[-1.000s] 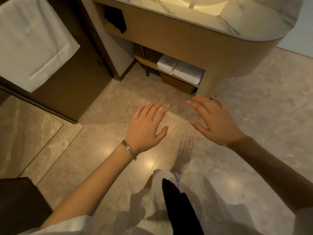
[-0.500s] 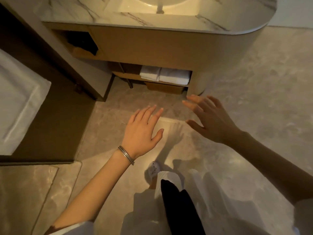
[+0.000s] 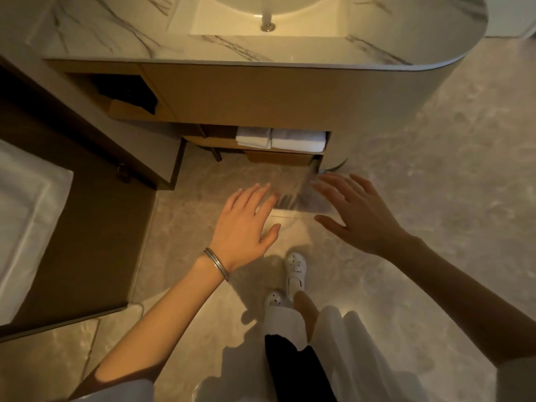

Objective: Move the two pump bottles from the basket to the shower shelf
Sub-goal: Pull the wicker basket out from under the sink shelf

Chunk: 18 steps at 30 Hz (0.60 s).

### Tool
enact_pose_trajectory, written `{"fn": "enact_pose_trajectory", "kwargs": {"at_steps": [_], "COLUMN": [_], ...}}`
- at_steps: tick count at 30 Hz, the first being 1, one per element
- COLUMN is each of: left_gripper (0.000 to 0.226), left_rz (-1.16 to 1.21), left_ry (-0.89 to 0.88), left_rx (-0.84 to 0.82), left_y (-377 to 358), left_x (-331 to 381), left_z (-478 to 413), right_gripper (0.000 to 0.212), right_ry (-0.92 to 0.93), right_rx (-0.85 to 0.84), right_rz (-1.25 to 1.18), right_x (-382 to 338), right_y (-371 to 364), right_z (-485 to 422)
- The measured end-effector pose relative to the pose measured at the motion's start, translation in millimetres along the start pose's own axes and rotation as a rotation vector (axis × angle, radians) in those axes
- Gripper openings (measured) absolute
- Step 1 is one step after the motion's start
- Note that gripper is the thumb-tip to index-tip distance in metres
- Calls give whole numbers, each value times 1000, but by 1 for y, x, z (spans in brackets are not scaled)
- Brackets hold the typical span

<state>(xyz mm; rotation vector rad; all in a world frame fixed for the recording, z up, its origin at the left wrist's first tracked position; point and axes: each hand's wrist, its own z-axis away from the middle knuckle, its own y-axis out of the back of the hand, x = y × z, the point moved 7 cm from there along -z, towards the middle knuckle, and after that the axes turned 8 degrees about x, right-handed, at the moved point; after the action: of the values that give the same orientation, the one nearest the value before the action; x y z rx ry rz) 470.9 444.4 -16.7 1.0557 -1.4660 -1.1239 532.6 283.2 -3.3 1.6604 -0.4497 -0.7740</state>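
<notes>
No pump bottle, basket or shower shelf shows in the head view. My left hand point(image 3: 243, 224), with a metal bangle on its wrist, is stretched out over the floor with fingers apart and nothing in it. My right hand point(image 3: 356, 216) hovers beside it to the right, also spread and holding nothing. Both hands float above the stone floor in front of the vanity, a hand's width apart.
A marble-topped vanity point(image 3: 290, 91) with a sink point(image 3: 269, 15) fills the top. Folded white towels point(image 3: 281, 139) lie on its low shelf. A white towel point(image 3: 26, 216) hangs at the left against a dark panel. My white shoes point(image 3: 295, 271) stand on the tiled floor point(image 3: 435, 198).
The view has swung right and tilted down, so the vanity now sits square ahead and my feet show. Both hands stayed spread, side by side, holding nothing.
</notes>
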Motion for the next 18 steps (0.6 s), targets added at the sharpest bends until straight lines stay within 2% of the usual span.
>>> {"fn": "enact_pose_trajectory", "kwargs": {"at_steps": [10, 18], "left_gripper": [60, 58], "left_rz": [-26, -8], "left_ry": [24, -42], "left_rx": [-10, -27], "left_y": [-12, -38], "left_x": [-58, -88], "left_z": [-67, -105], "right_gripper": [59, 61], "right_ry": [8, 3], "right_rx": [-15, -21], "right_rz": [4, -16], "right_x": [46, 47], "right_y": [-13, -39], "right_z": [-84, -133]}}
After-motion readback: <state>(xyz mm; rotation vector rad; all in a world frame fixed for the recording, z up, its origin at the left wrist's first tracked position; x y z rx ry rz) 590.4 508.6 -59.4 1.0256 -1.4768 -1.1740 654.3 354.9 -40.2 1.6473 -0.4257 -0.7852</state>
